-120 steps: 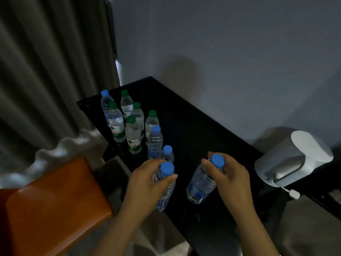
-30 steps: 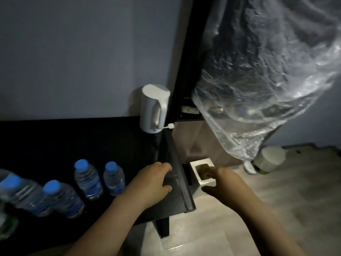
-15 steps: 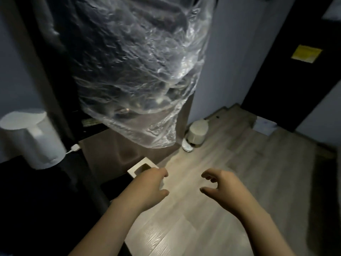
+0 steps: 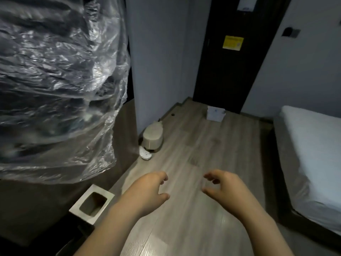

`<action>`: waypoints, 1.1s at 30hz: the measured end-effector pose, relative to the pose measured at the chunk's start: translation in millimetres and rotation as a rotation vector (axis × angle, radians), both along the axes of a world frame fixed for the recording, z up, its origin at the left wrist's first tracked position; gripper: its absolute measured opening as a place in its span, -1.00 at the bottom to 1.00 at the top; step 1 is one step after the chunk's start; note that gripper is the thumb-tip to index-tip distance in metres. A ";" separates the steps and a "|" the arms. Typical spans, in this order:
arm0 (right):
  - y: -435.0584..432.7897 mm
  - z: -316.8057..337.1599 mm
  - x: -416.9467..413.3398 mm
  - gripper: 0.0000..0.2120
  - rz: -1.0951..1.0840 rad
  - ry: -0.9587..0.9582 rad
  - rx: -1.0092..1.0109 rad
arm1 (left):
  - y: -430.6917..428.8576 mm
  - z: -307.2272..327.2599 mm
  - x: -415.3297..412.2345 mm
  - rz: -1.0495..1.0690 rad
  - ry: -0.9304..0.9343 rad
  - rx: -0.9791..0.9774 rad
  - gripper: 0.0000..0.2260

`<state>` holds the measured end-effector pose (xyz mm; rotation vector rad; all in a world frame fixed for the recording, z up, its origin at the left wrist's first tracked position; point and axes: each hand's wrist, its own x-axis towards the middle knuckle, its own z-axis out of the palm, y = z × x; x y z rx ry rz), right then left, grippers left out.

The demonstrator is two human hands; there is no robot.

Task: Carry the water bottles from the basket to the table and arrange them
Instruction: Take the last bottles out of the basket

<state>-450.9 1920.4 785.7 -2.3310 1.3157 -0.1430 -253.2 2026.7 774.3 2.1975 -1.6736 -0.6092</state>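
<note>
Wood-grain floor (image 4: pixel 203 145) lies beneath a person's two bare, empty hands.

The left hand (image 4: pixel 147 193) and the right hand (image 4: pixel 227 191) hover side by side over the planks, apart from each other, each with fingers loosely curled and thumb out, holding nothing. At left, crumpled clear plastic sheeting (image 4: pixel 64 89) hangs over something dark. Below it stands a square metal-rimmed bin (image 4: pixel 77 209), just beside the left forearm. A small round beige container (image 4: pixel 154 139) stands at the foot of the grey wall, with a white disc-shaped object (image 4: pixel 145 155) just beside it. Farther back, a dark door (image 4: pixel 230 74) bears a yellow notice (image 4: pixel 232 43), and a white box (image 4: pixel 215 113) sits on the floor near it. A bed with a white mattress (image 4: pixel 313 154) fills the right edge. Where the water bottles stand cannot be told from this view.
</note>
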 end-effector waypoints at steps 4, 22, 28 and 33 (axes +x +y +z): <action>-50.5 -0.7 -2.0 -0.60 -0.096 -0.021 -0.012 | -65.2 -1.7 6.0 -0.073 0.001 -0.013 -0.59; -279.5 8.0 83.2 -0.59 -0.389 -0.007 0.004 | -361.8 9.6 110.6 -0.391 -0.048 -0.056 -0.63; -381.7 -9.6 78.9 -0.60 -0.408 -0.010 0.032 | -464.2 -2.6 109.2 -0.402 -0.054 -0.053 -0.63; -478.8 -8.0 68.5 -0.60 -0.381 -0.036 0.036 | -557.4 0.4 97.0 -0.383 -0.076 -0.032 -0.64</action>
